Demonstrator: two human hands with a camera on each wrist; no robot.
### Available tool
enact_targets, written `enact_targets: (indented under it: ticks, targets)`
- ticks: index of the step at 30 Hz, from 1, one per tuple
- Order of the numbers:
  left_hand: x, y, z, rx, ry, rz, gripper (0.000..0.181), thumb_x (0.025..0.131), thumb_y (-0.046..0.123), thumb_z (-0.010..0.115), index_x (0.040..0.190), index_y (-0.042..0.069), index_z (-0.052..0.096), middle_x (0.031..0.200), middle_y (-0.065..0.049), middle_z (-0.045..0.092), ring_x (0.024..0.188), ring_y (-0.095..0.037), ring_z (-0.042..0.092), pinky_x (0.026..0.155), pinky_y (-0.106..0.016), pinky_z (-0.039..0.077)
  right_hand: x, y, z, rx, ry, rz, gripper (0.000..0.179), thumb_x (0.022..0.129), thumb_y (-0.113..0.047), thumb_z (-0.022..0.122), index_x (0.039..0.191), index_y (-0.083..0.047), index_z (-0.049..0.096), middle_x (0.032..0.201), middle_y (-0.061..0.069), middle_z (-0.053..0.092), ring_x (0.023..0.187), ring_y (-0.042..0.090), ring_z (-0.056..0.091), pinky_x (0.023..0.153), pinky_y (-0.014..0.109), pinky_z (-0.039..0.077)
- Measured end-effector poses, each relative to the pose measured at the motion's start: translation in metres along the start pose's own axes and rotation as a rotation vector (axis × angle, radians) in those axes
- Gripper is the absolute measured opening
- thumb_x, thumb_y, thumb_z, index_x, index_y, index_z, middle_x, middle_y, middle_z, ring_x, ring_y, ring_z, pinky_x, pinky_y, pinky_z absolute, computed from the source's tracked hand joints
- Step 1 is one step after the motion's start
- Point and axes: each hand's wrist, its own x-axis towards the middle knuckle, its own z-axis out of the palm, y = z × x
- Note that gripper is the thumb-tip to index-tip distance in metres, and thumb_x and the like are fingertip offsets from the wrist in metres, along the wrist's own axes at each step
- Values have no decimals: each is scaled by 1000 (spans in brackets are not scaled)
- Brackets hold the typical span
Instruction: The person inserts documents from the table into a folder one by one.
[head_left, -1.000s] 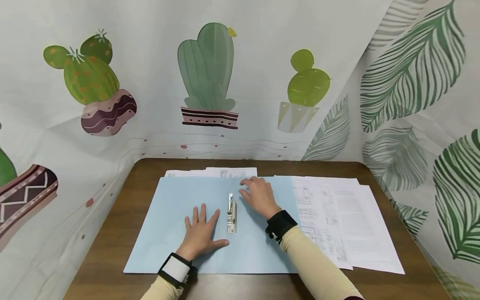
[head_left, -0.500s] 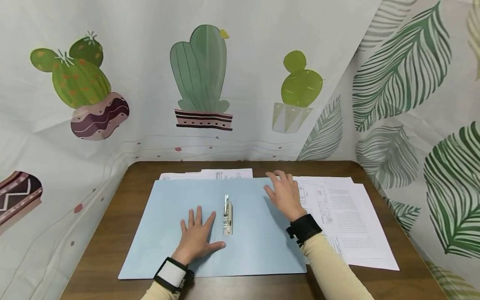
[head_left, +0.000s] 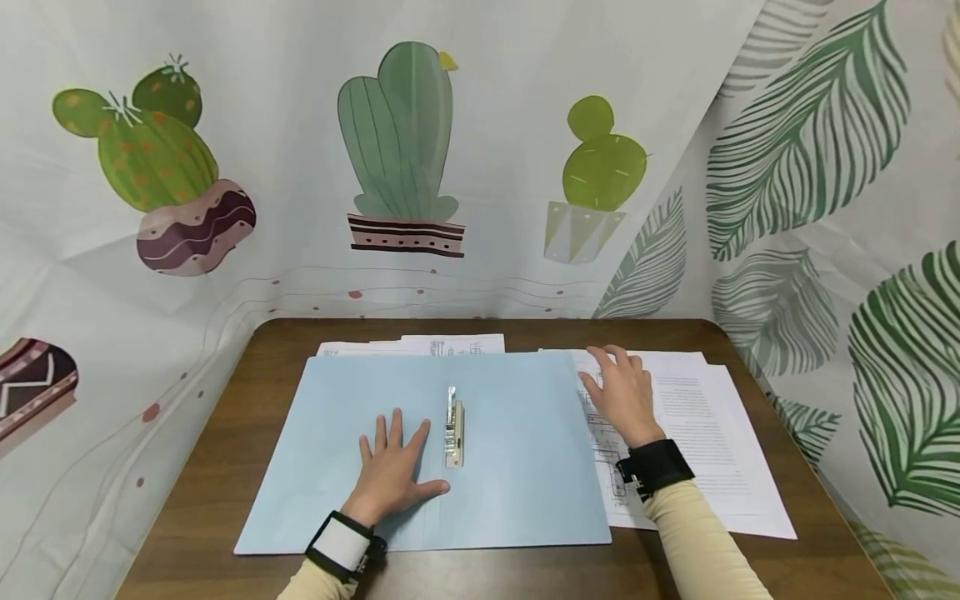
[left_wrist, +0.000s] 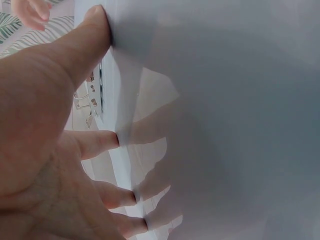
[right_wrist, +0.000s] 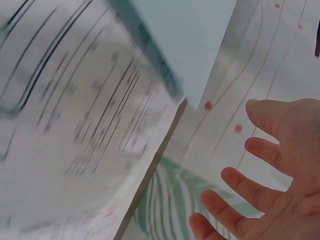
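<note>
A light blue folder (head_left: 525, 467) lies spread flat on the table, with a metal clip mechanism (head_left: 454, 429) near its middle. My left hand (head_left: 392, 473) rests on the folder's left part, fingers spread and fingertips touching its surface; the left wrist view shows the fingertips (left_wrist: 112, 139) on the smooth cover. My right hand (head_left: 624, 396) is over the printed papers (head_left: 705, 433) just right of the folder's edge, fingers loosely bent and holding nothing. In the right wrist view the folder's corner (right_wrist: 192, 60) stands over the printed sheet (right_wrist: 75, 125), apart from the fingers.
More printed sheets (head_left: 453, 344) stick out behind the folder's far edge. The brown wooden table (head_left: 225, 433) has its far edge against a white cloth (head_left: 510, 167) printed with cacti and leaves. Each wrist wears a strapped device.
My right hand has moved right, from over the folder to over the papers. The folder's right part has come down flat over some of the sheets. My left hand stays in place.
</note>
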Motion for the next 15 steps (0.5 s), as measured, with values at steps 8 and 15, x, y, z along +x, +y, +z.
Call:
enact_targets:
  ticks: [8, 15]
  targets:
    - [-2, 0, 0, -1, 15, 10, 105, 72, 62, 85, 153, 7, 48, 161, -39, 20, 147, -63, 13, 108, -83, 12, -9, 30, -12, -15, -24, 84, 50, 99, -26, 69, 143, -6, 58, 142, 29, 51, 119, 54, 49, 90, 65, 42]
    - [-3, -1, -1, -1, 19, 14, 105, 72, 62, 85, 153, 7, 48, 161, -39, 20, 146, -64, 13, 107, -83, 13, -23, 67, -24, -69, -23, 163, 49, 99, -24, 68, 141, -1, 57, 140, 34, 50, 117, 60, 48, 86, 71, 41]
